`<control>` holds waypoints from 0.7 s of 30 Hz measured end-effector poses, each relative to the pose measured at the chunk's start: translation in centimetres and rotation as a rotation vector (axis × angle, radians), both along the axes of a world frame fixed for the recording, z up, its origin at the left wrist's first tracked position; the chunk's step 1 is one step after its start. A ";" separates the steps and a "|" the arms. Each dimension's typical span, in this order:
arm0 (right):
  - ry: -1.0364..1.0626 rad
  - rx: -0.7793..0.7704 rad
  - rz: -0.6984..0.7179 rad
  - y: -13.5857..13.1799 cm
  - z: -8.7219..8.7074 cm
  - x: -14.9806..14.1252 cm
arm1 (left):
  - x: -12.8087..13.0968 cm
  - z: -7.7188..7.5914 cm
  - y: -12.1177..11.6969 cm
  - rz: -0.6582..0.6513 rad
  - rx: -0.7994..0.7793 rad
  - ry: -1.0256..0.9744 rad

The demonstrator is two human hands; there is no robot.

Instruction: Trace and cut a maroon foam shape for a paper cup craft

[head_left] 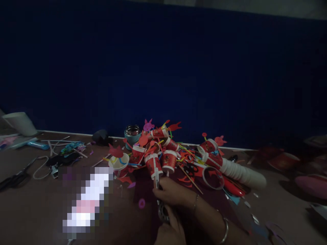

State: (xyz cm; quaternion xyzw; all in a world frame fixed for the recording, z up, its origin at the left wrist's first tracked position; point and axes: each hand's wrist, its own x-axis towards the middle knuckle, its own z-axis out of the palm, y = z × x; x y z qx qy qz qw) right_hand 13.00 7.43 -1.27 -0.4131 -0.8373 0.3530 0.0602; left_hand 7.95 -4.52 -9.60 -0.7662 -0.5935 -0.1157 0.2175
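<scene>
My right hand point(175, 191), reaching in from the lower right, is closed with its fingers around a narrow pale strip point(156, 180) that looks like tape. Just below, my left hand point(171, 231) is closed on a dark ring-shaped roll point(163, 211), which looks like a roll of tape; its far side is hidden by fingers. Right beyond my fingers lies a red printed paper cup point(152, 162), and beside it another red paper cup point(169, 160). Several more such cups pile up behind, with red paper cut-outs point(144, 140) on straws.
A sleeve of nested white cups point(244, 174) lies at the right, near a clear ring point(213, 177). A white cup point(119, 161) and an open flask point(132, 134) stand left of the pile. Scissors point(17, 177) lie far left, and a bright, pixelated phone-like shape point(88, 200) sits nearer.
</scene>
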 end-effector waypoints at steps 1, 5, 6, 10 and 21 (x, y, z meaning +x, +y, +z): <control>0.019 -0.004 -0.013 0.0 -0.1 0.2 | 0.0 0.2 0.0 -0.003 0.004 0.016; 0.112 0.000 -0.077 0.0 -0.7 1.0 | -0.2 1.0 0.1 -0.030 0.008 0.047; 0.135 0.003 -0.094 -0.1 -0.7 1.2 | -0.2 1.2 0.1 -0.034 0.001 0.042; 0.210 0.008 -0.155 -0.9 -1.0 2.0 | -0.3 1.7 0.2 -0.037 -0.079 -0.010; 0.412 -0.005 -0.338 -2.6 -2.2 3.8 | -1.3 3.6 0.5 -0.099 -0.247 0.040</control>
